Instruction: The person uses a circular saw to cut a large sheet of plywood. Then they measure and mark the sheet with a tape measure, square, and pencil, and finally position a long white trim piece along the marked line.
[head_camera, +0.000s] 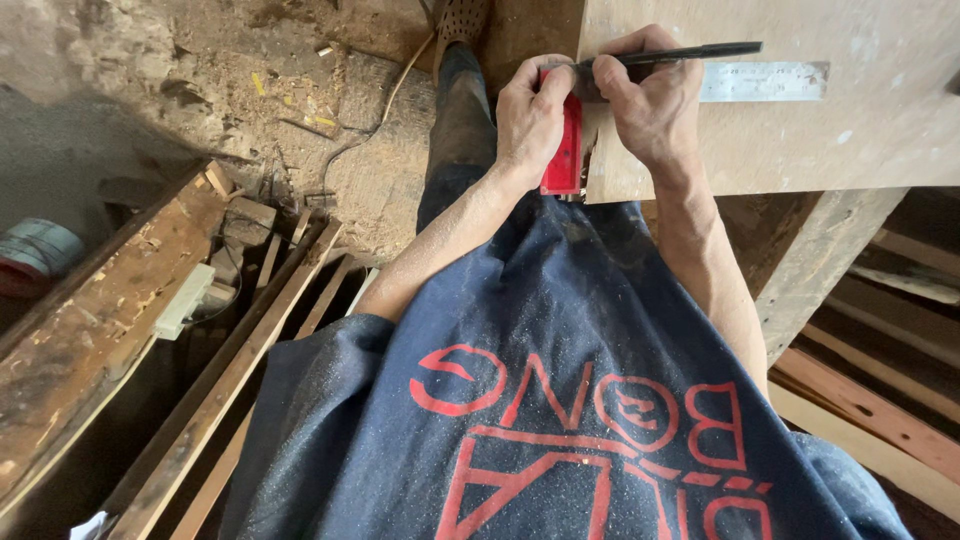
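Note:
A pale wooden board (850, 130) lies in front of me at the upper right. A try square rests on it: its red stock (568, 150) hangs against the board's left edge and its steel blade (765, 82) lies flat across the top. My left hand (530, 120) grips the red stock and presses it to the edge. My right hand (650, 100) holds a black pencil (690, 52) pointed left, its tip at the blade near the board's edge.
My dark blue shirt with red print fills the lower middle. Rough planks and slats (200, 400) lean at the left above a sawdust-strewn floor (250, 90). A white strip-shaped object (185, 300) lies on one plank. More boards (880, 400) are stacked at the lower right.

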